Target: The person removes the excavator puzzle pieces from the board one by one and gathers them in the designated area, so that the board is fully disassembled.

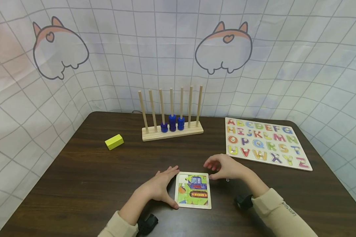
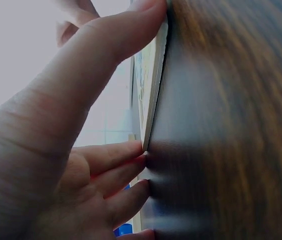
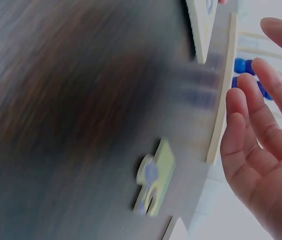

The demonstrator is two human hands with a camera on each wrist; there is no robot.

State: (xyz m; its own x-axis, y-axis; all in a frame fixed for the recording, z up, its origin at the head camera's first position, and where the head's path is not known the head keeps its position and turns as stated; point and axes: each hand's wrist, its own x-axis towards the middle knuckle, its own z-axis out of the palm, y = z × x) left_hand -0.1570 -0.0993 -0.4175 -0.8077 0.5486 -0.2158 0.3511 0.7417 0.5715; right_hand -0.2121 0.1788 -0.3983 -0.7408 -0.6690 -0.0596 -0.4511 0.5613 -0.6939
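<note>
A small square jigsaw puzzle (image 1: 194,199) with a blue and red vehicle on green lies on the table in a pale wooden frame. Its upper left corner shows a bare white patch. My left hand (image 1: 158,185) is at its left side, thumb against the near corner and index fingertip at the far one, fingers straight. Past the puzzle's right edge, my right hand (image 1: 226,167) hovers with loosely bent fingers and nothing between them. In the right wrist view a loose puzzle piece (image 3: 156,177) lies on the table; the right hand mostly hides it in the head view.
At the back stands a wooden peg rack (image 1: 172,132) with blue beads (image 1: 172,123) on three pegs. A yellow block (image 1: 114,142) lies left of it. The alphabet board (image 1: 264,140) is at the back right, beside the right forearm. A patterned cloth hangs behind the table.
</note>
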